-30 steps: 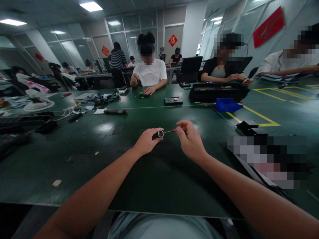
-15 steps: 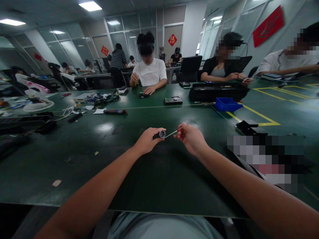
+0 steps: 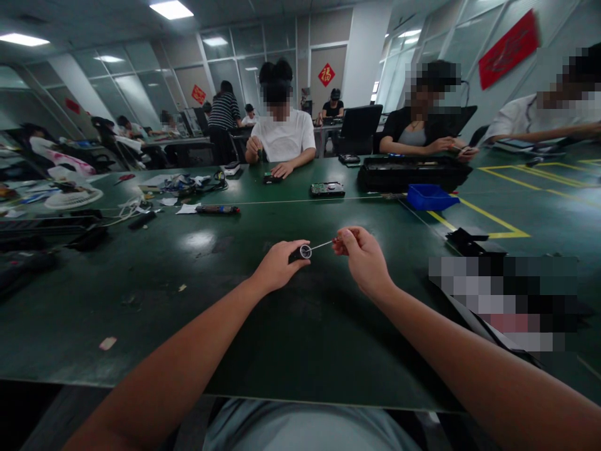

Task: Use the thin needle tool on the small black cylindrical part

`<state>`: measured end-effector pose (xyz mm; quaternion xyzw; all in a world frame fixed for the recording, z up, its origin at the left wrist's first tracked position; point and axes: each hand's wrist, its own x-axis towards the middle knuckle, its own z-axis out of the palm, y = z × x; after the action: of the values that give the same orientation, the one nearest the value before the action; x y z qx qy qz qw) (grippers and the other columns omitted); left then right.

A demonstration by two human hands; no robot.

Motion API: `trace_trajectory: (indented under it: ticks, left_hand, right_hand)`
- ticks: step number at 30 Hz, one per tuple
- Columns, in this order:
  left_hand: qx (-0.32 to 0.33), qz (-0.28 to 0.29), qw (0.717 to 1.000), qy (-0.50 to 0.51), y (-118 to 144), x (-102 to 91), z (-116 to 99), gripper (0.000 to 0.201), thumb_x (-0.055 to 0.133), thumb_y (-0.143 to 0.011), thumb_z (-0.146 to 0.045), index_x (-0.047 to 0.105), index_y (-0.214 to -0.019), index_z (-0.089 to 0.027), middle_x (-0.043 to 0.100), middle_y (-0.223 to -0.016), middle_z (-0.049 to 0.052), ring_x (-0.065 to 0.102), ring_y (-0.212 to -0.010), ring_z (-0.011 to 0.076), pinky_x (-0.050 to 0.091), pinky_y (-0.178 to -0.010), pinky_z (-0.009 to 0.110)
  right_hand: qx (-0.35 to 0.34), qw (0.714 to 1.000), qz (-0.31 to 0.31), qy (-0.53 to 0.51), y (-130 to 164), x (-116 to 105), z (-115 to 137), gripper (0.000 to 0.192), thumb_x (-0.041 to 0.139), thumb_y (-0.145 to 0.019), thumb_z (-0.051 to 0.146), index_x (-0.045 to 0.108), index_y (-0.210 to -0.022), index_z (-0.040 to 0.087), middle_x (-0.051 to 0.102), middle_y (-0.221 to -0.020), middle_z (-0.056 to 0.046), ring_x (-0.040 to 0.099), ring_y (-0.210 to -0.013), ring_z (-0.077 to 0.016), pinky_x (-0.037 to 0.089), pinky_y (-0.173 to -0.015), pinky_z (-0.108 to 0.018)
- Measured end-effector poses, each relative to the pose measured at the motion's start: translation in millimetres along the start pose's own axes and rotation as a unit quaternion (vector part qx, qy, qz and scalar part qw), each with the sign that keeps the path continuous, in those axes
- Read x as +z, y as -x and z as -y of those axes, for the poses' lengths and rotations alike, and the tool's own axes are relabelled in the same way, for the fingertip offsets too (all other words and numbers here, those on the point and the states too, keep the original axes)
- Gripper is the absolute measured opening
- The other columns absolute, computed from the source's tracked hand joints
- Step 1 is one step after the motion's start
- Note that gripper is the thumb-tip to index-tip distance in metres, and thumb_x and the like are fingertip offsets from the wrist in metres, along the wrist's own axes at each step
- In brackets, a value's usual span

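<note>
Two bare hands meet above the middle of the dark green tabletop (image 3: 141, 294), raised a little off its surface. The left hand (image 3: 276, 266) is closed around a small black cylindrical part with a silver ring at its open end (image 3: 302, 252), the ring facing toward the right hand. The right hand (image 3: 361, 257) pinches the reddish handle of a thin metal-shafted screwdriver (image 3: 322, 245) between its fingertips; the slim shaft slopes down to the left and its tip sits at the ring of the cylinder, though whether it goes inside is too small to tell. Farther back on the tabletop lie a dark red-tipped pen-like tool (image 3: 217, 210) on the left, a bare green circuit board (image 3: 327, 188) near the centre, a long black plastic tray (image 3: 406, 173) and a small blue plastic bin (image 3: 429, 196) just in front of it on the right. Across the tabletop sits a person in a white T-shirt (image 3: 284, 139), with other people seated to the right
</note>
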<state>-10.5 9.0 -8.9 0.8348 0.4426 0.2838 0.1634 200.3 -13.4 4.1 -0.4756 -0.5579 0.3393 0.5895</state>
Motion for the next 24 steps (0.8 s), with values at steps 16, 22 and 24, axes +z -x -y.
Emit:
trace_trajectory:
  ticks: [16, 22, 24]
  left_hand:
    - [0.004, -0.002, 1.0, -0.015, 0, 0.7, 3, 0.041, 0.071, -0.087, -0.033, 0.064, -0.127, -0.024, 0.07, -0.117, 0.005, 0.063, -0.106, 0.0247, 0.046, -0.099, 0.042]
    - [0.007, -0.001, 1.0, -0.016, 0, -0.7, 1, 0.04, 0.071, -0.088, -0.032, 0.065, -0.126, -0.023, 0.071, -0.116, 0.005, 0.063, -0.105, 0.0247, 0.046, -0.099, 0.042]
    - [0.007, -0.003, 1.0, -0.014, 0, -1.1, 1, 0.039, 0.071, -0.088, -0.031, 0.065, -0.125, -0.023, 0.07, -0.118, 0.005, 0.063, -0.107, 0.0245, 0.046, -0.099, 0.041]
  right_hand:
    - [-0.125, 0.975, 0.037, 0.182, 10, -5, 23, 0.014, 0.059, -0.089, 0.035, 0.063, -0.086, 0.022, 0.068, -0.074, -0.002, 0.062, -0.065, -0.0176, 0.044, -0.061, -0.031]
    - [-0.113, 0.972, 0.062, 0.194, 10, -6, 20, 0.018, 0.051, -0.093, 0.035, 0.064, -0.088, 0.023, 0.065, -0.071, -0.001, 0.06, -0.063, -0.0175, 0.042, -0.058, -0.031]
    - [-0.101, 0.969, 0.058, 0.219, 9, -6, 21, 0.031, 0.046, -0.097, 0.042, 0.064, -0.082, 0.023, 0.06, -0.062, 0.0, 0.057, -0.057, -0.0166, 0.038, -0.055, -0.031]
